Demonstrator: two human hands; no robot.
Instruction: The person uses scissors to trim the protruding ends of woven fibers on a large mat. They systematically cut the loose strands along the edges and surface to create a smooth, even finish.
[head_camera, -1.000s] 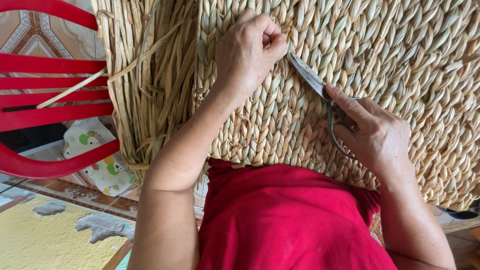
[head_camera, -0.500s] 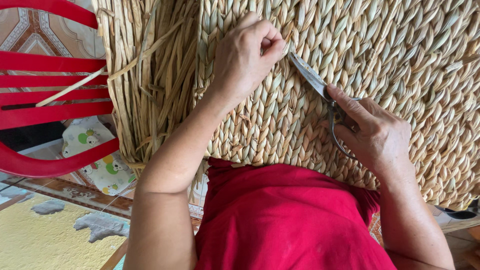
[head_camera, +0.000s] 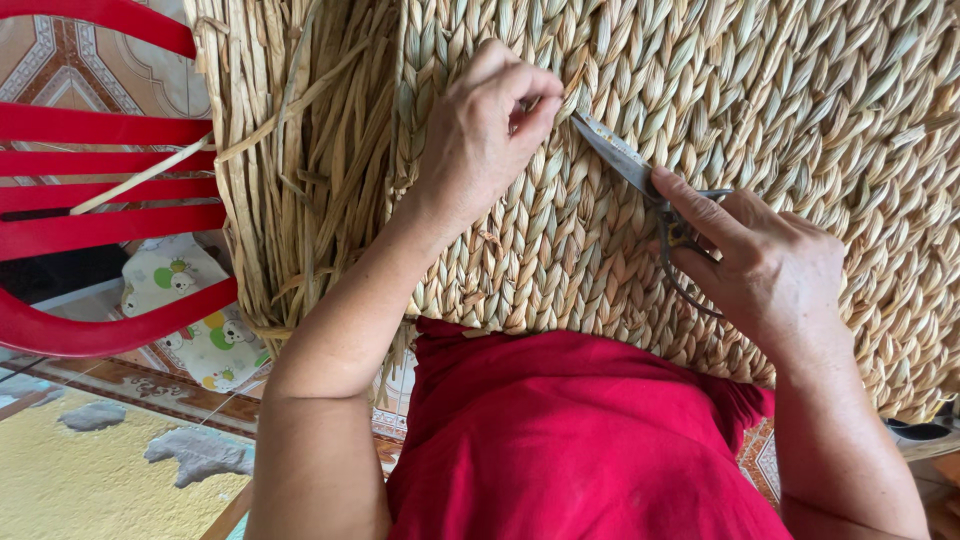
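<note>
1. The left hand (head_camera: 480, 140) rests curled on the woven straw mat (head_camera: 800, 100), thumb and fingertips pinched together on something too small to make out.
2. The right hand (head_camera: 770, 270) grips the handles of the scissors (head_camera: 640, 180), fingers closed around them.
3. The scissor blades point up-left from the right hand, their tip just beside the left hand's pinched fingers.
4. A red plastic chair (head_camera: 100, 200) stands well left of the left hand.

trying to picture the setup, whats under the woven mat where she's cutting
Under the woven mat, only its near edge shows anything: it lies over the red cloth at the lap. Left of it stands a red chair. Whatever lies beneath the mat's middle is covered.
</note>
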